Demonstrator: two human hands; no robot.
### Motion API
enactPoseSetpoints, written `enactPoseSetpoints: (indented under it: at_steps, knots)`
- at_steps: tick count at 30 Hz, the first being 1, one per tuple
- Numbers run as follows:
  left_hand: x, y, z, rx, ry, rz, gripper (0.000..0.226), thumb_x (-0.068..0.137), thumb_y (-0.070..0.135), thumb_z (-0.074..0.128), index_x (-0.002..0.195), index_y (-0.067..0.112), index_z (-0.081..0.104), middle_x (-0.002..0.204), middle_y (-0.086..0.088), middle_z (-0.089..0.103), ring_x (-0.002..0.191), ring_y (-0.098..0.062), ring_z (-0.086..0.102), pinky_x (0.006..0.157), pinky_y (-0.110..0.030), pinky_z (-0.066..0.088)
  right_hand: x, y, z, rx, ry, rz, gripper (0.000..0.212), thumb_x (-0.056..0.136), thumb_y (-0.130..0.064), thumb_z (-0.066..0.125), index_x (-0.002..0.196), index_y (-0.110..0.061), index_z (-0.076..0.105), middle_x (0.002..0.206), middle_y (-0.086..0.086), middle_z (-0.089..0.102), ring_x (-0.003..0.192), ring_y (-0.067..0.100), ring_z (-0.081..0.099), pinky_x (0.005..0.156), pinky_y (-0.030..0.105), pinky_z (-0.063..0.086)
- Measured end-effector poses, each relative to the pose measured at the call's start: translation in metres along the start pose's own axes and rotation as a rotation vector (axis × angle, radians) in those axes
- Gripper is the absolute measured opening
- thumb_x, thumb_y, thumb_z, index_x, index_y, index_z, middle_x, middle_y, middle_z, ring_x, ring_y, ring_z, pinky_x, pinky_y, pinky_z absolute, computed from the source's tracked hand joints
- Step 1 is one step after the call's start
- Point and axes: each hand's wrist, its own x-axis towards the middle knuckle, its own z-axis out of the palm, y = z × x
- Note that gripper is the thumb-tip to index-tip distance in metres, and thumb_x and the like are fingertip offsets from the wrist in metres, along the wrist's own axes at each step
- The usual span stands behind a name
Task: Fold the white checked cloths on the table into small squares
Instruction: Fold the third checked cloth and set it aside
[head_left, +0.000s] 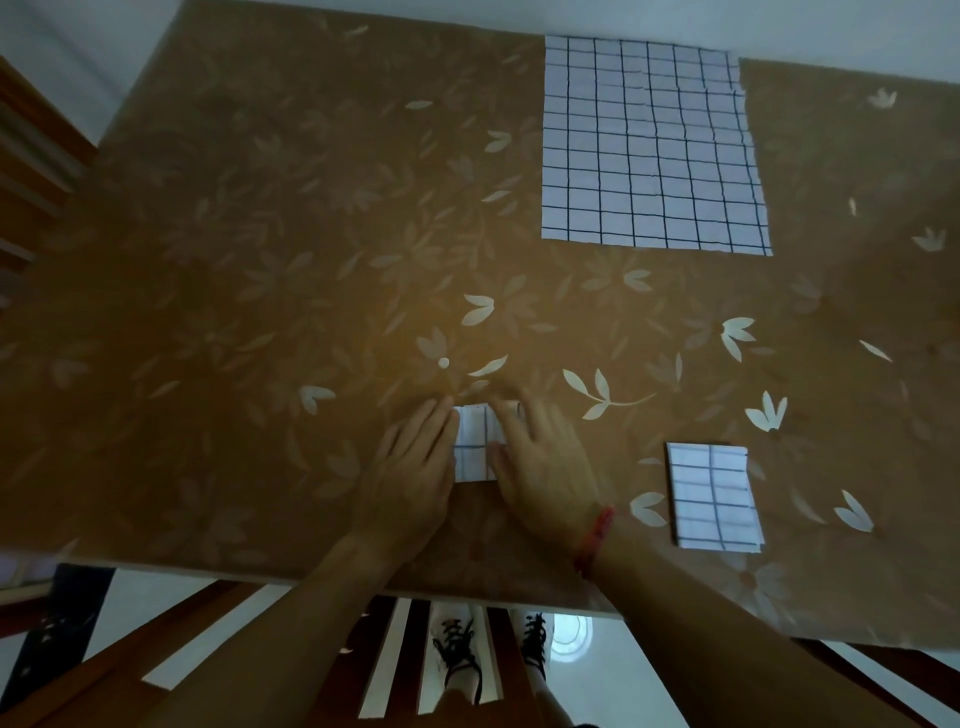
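I am looking down through the head camera, and both hands are lying flat on the table (260, 260) close to its near edge. The left hand (410, 467) is reaching in from the near side with its fingers straight and held together, and the fingertips are pressing on the left edge of the small cloth (475, 447). The right hand (540, 467) is coming in at a slant from the near right. Its fingers are straight and slightly spread, and they are covering the right part of that same cloth. Neither hand is gripping anything; both are pressing down with the palms low. A red bracelet (597, 540) is sitting on the right wrist.

The small cloth is showing only as a narrow strip between the two hands, already folded down to a few checks. I cannot tell how far it is reaching under the right hand.

To the right, well apart from the hands, a folded cloth (714, 496) is lying as a neat rectangle. At the far side, right of centre, a flat cloth (649, 145) is lying spread out, with its far edge reaching the table's far edge. A wooden chair (31, 156) is standing at the far left. Below the near edge, laced shoes (457, 654) are showing on the floor.
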Motion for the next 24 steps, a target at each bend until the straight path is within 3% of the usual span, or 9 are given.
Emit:
enactPoseSetpoints:
  at_steps: [3,5,10,15,24]
  knots:
    - [0.000,-0.003,0.003,0.024,-0.073,0.031,0.049,0.098,0.019,0.036,0.143,0.001,0.037,0.150,-0.013,0.036,0.142,-0.023,0.027,0.115,-0.041,0.023,0.005,-0.010,0.022,-0.057,-0.050,-0.161,0.046,0.097,-0.016,0.037,0.138,0.001,0.047,0.148,0.020,0.040,0.138,0.034,0.037,0.112,0.047,0.035]
    - [-0.001,-0.005,0.007,0.042,-0.120,0.051,0.049,0.099,0.021,0.030,0.143,0.000,0.037,0.151,-0.015,0.034,0.143,-0.024,0.024,0.115,-0.043,0.023,0.006,-0.011,0.036,-0.102,-0.106,-0.194,0.048,0.101,-0.019,0.031,0.142,0.003,0.041,0.153,0.021,0.033,0.145,0.032,0.027,0.116,0.047,0.029]
    - [-0.005,-0.009,0.015,0.067,-0.191,0.032,0.052,0.100,0.019,0.028,0.148,-0.001,0.023,0.157,-0.015,0.019,0.147,-0.023,0.011,0.116,-0.044,0.023,0.004,-0.005,0.049,-0.148,-0.187,-0.191,0.053,0.105,-0.025,0.014,0.146,0.002,0.034,0.154,0.020,0.032,0.146,0.029,0.025,0.117,0.045,0.029]
    - [-0.004,-0.009,0.013,0.086,-0.209,0.048,0.053,0.101,0.022,0.021,0.148,-0.001,0.022,0.157,-0.016,0.017,0.147,-0.024,0.010,0.116,-0.045,0.024,0.004,-0.001,0.049,-0.192,-0.201,-0.199,0.051,0.104,-0.026,0.024,0.147,0.002,0.031,0.155,0.019,0.029,0.147,0.029,0.023,0.118,0.045,0.025]
    - [-0.002,-0.009,0.008,0.081,-0.234,0.050,0.055,0.097,0.021,0.025,0.147,-0.002,0.025,0.155,-0.019,0.022,0.145,-0.028,0.016,0.114,-0.044,0.021,-0.008,0.043,0.015,-0.294,-0.322,-0.157,0.059,0.104,-0.036,0.020,0.150,0.000,0.024,0.158,0.017,0.021,0.148,0.028,0.018,0.119,0.044,0.021]
